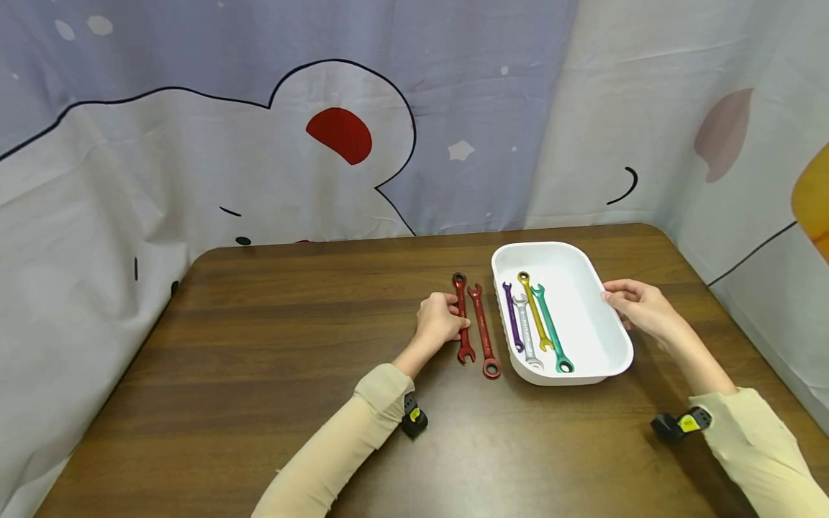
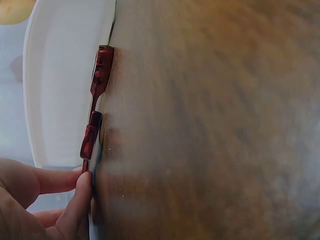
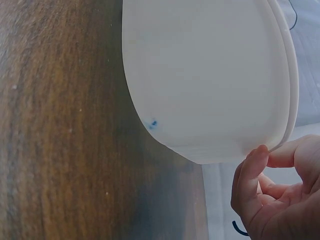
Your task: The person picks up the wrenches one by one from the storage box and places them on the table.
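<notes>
My left hand [image 1: 437,321] pinches a dark red combination wrench [image 1: 464,344] by its shank, between thumb and fingers. Just right of it, a second red wrench [image 1: 482,327] lies on the table, beside the left wall of a white plastic tray [image 1: 588,327]. My right hand [image 1: 641,308] pinches the tray's right rim between thumb and fingers, also visible in the right wrist view. Inside the tray, along its left side, lie a purple wrench [image 1: 512,316], a silver wrench [image 1: 526,332], a yellow wrench [image 1: 535,311] and a green wrench [image 1: 552,327].
The brown wooden table [image 1: 259,360] stretches far to the left of the hands. A printed curtain [image 1: 473,108] hangs along the table's back edge and on both sides. Each wrist wears a black strap with a small camera.
</notes>
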The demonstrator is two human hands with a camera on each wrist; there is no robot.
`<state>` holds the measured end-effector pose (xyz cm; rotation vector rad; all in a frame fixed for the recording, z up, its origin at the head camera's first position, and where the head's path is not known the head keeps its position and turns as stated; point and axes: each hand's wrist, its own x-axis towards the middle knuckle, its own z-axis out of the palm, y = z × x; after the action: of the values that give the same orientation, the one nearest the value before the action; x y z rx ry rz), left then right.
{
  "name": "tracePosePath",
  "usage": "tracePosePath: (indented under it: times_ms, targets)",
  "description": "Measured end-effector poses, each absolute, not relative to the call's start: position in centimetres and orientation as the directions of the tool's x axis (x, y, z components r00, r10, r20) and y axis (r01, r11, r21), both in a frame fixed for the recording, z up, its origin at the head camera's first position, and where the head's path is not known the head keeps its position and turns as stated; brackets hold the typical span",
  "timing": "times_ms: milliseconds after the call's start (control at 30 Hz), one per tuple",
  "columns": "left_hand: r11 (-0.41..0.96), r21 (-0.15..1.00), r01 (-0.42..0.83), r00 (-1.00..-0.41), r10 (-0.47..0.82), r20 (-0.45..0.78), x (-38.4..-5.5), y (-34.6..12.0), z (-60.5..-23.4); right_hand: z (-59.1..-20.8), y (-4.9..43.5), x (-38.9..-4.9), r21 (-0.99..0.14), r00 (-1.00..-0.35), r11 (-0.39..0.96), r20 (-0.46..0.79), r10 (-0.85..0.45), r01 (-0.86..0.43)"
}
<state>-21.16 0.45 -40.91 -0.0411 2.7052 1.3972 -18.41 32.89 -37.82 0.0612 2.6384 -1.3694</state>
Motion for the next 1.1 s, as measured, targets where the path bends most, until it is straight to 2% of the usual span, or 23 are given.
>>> tracePosePath:
  times_ms: [400, 1100]
  targets:
    - [0.628, 0.778, -0.021, -0.998, 0.028, -0.05, -21.0, 0.5, -40.9, -37.8, 32.9, -18.4, -0.807, -0.984, 0.579, -0.171, -0.044, 0.114]
    - [0.677, 0.736, 0.02, -0.997, 0.069, -0.037, -19.9, 0.0, -39.7, -37.7, 32.8, -18.3, -0.807, -0.985, 0.58, -0.167, -0.038, 0.114]
